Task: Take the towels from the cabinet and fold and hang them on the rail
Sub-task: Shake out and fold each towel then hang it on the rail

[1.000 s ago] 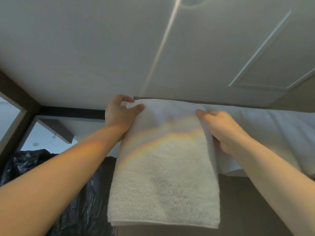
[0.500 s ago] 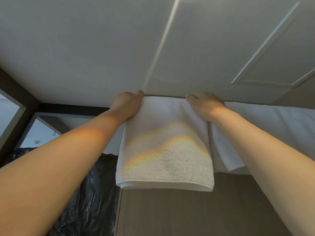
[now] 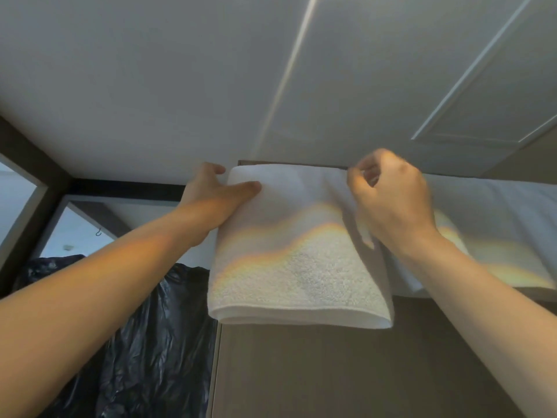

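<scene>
Seen on my remote feed from the head camera: a person's two bare arms reach up to a folded white towel (image 3: 298, 251) that hangs doubled over a dark rail (image 3: 271, 162) just under a white ceiling (image 3: 150, 86). The towel sits at the centre of my view, and its folded lower edge hangs level in front of a brown panel (image 3: 346, 372) at 6 o'clock.

The left hand (image 3: 211, 194), at 10 o'clock of the towel, grips its upper left edge. The thumb lies across the front of the cloth and the fingers reach round behind it. The right hand (image 3: 391, 197), at 2 o'clock of the towel, is at the upper right corner with its fingers curled. It is blurred, and I cannot tell whether it pinches the cloth or merely rests near it.

A second white towel (image 3: 497, 224) is draped along the same line at 3 o'clock, just beside the first, with the right wrist in front of its near edge. A crumpled black plastic bag (image 3: 135, 342) fills the 7 o'clock corner, below the left forearm. At 9 o'clock a small hook (image 3: 98, 232) hangs against a pale wall (image 3: 78, 236). A band of rainbow-tinted light crosses both towels and the left forearm.
</scene>
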The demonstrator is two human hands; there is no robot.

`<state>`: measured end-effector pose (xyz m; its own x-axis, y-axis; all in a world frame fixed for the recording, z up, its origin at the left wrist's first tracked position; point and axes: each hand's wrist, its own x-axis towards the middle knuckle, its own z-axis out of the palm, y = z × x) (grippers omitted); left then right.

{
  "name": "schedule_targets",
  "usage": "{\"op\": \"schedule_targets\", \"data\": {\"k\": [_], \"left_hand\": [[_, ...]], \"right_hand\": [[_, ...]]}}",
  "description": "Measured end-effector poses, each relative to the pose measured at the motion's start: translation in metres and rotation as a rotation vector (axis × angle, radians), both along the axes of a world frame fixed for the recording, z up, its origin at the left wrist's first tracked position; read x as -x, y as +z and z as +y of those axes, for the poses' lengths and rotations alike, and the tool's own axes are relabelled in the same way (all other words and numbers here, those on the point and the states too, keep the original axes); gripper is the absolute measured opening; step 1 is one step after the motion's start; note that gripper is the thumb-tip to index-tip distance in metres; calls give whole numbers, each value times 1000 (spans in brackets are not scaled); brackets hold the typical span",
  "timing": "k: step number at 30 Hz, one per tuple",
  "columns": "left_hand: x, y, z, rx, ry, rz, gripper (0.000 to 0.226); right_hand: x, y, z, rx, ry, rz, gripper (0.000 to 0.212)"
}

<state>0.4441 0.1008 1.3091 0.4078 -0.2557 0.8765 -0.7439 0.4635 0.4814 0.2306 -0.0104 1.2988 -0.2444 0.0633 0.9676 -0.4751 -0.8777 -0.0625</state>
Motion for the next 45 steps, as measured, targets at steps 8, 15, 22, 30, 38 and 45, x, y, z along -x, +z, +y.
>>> {"op": "schedule_targets", "data": {"k": [8,15,22,30,38,45], "left_hand": [[-4,-2,8,30,-125,75,68],[-7,14,3,153,-74,-12,48],[-2,47,-12,199,134,-154,36],[-8,36,-16,-14,258,-215,49],[-3,-9,-10,15,141,-73,55],[6,-29,-6,-189,-421,95,36]], "right_hand": [[-4,-14,2,-572,427,243,50],[-2,5,12,-401,757,45,13],[2,63,9,-383,-125,93,53],[-10,59,1,-389,-246,434,58],[4,20,13,-274,213,331,64],[-2,-41,7,-552,322,241,101]]}}
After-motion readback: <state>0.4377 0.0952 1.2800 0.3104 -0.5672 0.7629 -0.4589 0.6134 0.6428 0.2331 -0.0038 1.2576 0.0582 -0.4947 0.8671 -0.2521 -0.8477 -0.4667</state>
